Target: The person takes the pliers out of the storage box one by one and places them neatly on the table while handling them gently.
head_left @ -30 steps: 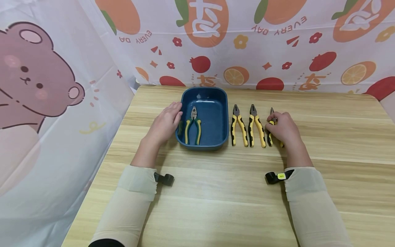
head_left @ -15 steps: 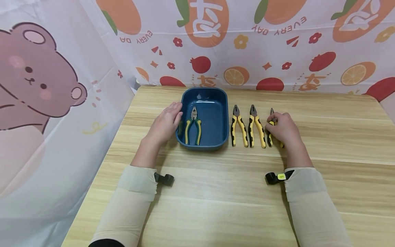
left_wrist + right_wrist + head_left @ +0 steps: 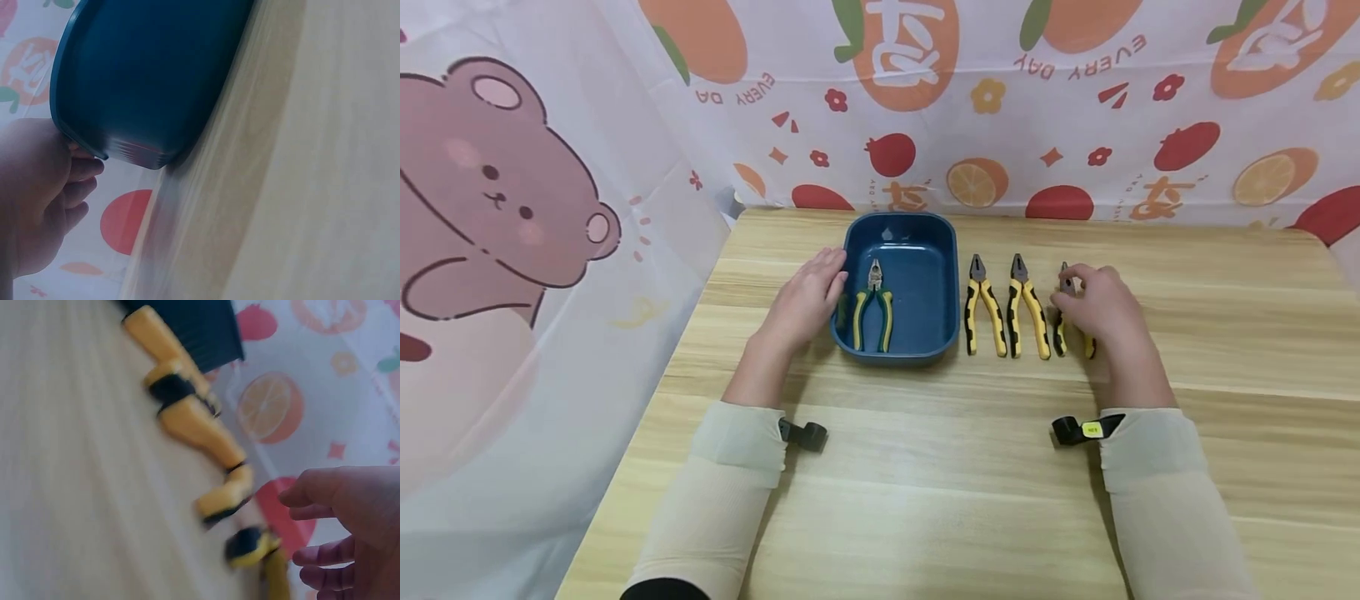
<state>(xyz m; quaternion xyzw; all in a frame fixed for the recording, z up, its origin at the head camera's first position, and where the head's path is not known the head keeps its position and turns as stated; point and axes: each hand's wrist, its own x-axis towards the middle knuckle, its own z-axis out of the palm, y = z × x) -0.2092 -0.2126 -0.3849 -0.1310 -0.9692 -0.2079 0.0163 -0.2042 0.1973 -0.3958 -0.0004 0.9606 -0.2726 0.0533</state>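
In the head view my left hand rests at the left side of a dark blue tray, fingers straight along its rim. A pair of pliers with green-and-yellow handles lies inside the tray, jaws pointing to the back. To the right two yellow-and-black pliers lie side by side, handles spread. My right hand hovers over the third yellow-and-black pliers, partly covering them, thumb and forefinger parted. The right wrist view shows those fingers apart from the pliers' handles.
Everything lies on a light wood-grain table. A fruit-print cloth hangs behind its back edge, and a bear-print cloth hangs at the left. Dark wrist cameras sit at both cuffs.
My right hand has let go of the rightmost pliers; its thumb and forefinger have spread and it has shifted slightly right. The left hand keeps its place at the tray.
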